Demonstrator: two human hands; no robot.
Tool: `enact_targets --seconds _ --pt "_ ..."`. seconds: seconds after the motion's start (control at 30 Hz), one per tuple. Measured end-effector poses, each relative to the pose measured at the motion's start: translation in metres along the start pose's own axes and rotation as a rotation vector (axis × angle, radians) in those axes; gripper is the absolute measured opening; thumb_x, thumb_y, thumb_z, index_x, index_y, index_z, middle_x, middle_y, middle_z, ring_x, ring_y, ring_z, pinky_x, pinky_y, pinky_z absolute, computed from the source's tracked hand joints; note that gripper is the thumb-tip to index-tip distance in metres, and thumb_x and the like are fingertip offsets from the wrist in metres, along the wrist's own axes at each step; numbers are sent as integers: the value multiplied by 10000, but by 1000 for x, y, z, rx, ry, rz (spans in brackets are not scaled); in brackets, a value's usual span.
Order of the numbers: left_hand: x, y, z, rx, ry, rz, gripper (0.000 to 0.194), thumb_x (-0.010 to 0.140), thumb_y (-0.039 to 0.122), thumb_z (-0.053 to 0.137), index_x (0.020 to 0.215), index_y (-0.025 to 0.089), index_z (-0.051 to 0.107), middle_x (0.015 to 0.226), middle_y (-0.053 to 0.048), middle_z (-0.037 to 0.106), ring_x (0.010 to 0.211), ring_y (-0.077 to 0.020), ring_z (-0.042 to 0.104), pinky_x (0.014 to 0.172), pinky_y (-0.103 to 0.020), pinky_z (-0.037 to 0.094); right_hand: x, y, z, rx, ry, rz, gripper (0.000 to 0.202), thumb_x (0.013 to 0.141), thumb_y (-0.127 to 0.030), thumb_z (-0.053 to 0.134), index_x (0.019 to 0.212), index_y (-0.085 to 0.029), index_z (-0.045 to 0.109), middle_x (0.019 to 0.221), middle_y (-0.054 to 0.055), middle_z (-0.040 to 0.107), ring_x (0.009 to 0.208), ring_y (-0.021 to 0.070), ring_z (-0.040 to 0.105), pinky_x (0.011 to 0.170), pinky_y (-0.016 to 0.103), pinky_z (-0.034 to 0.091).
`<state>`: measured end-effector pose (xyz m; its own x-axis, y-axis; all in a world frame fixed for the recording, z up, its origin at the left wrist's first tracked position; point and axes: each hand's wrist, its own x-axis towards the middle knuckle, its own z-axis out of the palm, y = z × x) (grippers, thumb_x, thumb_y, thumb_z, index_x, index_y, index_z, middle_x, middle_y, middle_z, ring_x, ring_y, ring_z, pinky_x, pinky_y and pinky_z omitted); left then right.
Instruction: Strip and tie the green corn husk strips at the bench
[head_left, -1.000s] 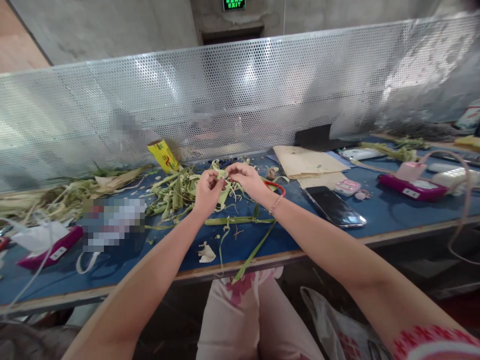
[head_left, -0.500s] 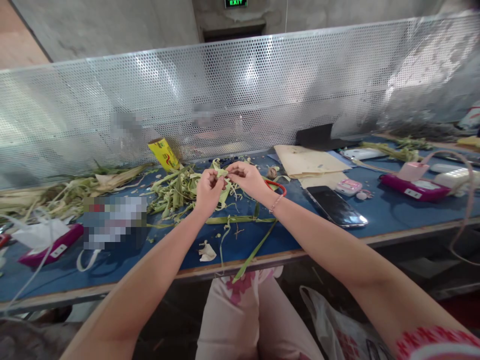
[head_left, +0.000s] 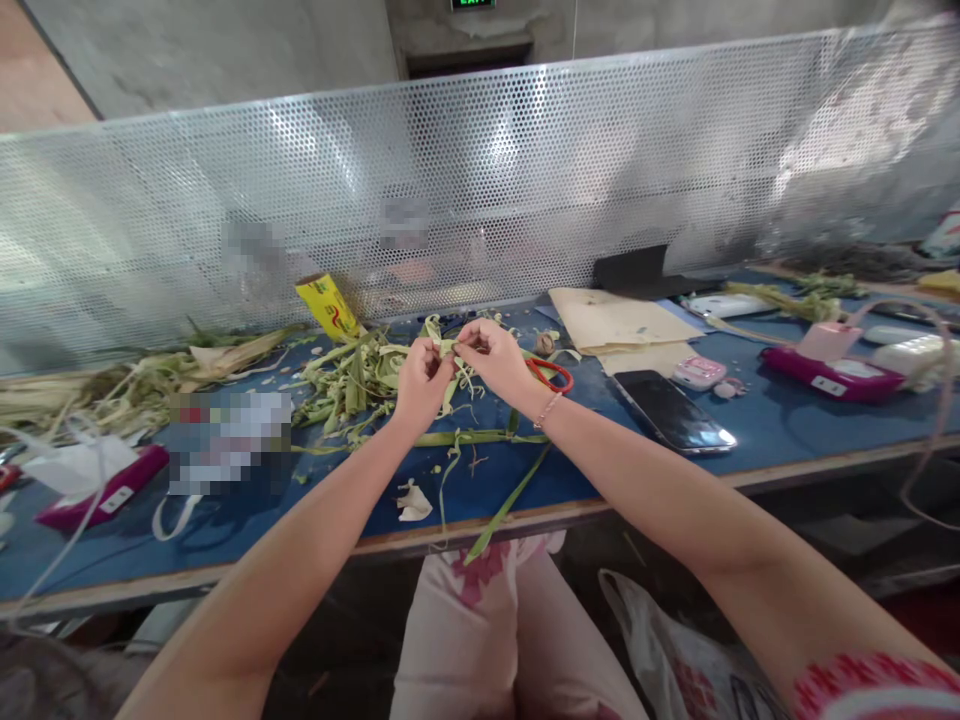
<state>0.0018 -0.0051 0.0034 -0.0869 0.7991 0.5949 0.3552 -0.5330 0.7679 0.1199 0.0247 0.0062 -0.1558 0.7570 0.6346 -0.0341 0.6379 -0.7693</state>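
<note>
My left hand (head_left: 423,380) is closed in a pinch above the middle of the blue table. Close against it, my right hand (head_left: 491,358) pinches as well, its fingertips nearly meeting the left ones. Between them is a small bit of pale green leaf strip (head_left: 449,346), mostly covered by the fingers. Just to the left lies a heap of green plant pieces (head_left: 358,385). Red-handled scissors (head_left: 553,376) lie beside my right wrist, partly hidden. Long green leaf strips (head_left: 510,503) lie in front of the hands, one over the table's near edge.
A perforated metal screen (head_left: 480,190) stands behind the table (head_left: 540,485). On the right are a phone (head_left: 675,410), brown paper (head_left: 619,318) and a purple tissue box (head_left: 832,378). Leftward are a yellow packet (head_left: 328,306), dry husks (head_left: 150,375) and another purple tissue box (head_left: 112,490).
Both hands stay at nearly the same place. Their fingers have shifted slightly, and less of the pale green strip shows between them.
</note>
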Motion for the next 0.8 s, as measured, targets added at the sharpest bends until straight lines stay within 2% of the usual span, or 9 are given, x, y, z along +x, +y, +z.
enact_targets --seconds 0.27,0.37,0.6,0.8 --pt "1 -1 -1 -72 45 -13 121 732 187 498 743 195 377 515 77 474 481 -73 504 518 -206 409 -3 1 -7 -69 -109 -153 70 701 -212 503 761 -179 513 751 11 573 699 111 540 618 246 438" --pt "1 -2 -1 -79 45 -5 122 731 183 500 745 193 380 521 75 486 482 -68 503 524 -203 409 -3 1 -8 -88 -110 -179 78 722 -219 488 766 -179 539 755 16 589 708 118 554 649 260 448" --pt "-1 1 0 -32 27 9 94 738 193 502 744 185 408 540 59 520 505 -68 512 541 -205 414 0 0 -8 -29 -74 -72 167 719 -226 525 858 -162 591 732 28 615 694 123 577 682 282 466" --pt "-1 2 -1 -20 21 17 105 732 188 509 737 188 404 544 59 521 501 -67 515 534 -204 419 3 2 -9 53 -83 -2 172 752 -262 491 794 -166 627 758 38 644 696 132 603 665 285 490"
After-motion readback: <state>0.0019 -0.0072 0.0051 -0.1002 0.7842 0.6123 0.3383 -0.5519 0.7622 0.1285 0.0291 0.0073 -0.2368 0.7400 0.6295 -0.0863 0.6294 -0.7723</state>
